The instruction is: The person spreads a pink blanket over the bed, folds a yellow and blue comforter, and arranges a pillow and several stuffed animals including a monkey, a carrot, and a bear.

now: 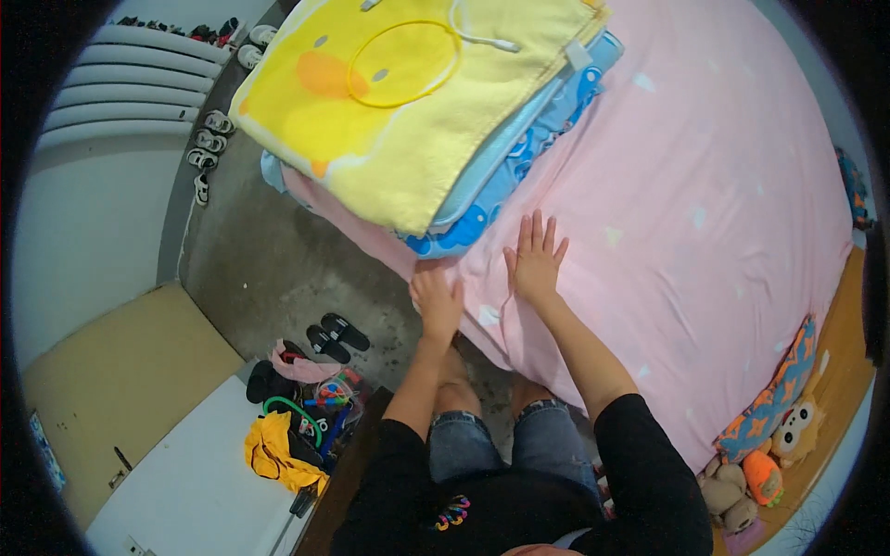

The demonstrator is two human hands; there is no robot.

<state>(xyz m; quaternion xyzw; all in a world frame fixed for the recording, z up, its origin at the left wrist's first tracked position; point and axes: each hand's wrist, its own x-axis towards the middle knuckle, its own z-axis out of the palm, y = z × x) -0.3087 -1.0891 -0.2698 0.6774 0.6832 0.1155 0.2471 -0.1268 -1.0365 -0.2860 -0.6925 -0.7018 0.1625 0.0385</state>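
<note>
A pink bed sheet [705, 222] with small pale shapes covers the bed. At its near left corner my left hand [436, 298] has its fingers curled and closed on the sheet's edge. My right hand [537, 265] lies flat on the sheet just to the right, fingers spread, holding nothing. Beyond both hands a folded stack sits on the bed: a yellow blanket [408, 157] with a cartoon face on top, blue patterned bedding [505, 181] beneath. On the blanket rest a thin yellow ring [349, 74] and a white cable [487, 42].
Black slippers [338, 336] and several shoes [209, 139] are on the grey floor to the left. A yellow bag [278, 454] and mixed items lie at the lower left. Plush toys [793, 431] and an orange-blue cushion [769, 394] line the bed's right end, beside a wooden board [848, 315].
</note>
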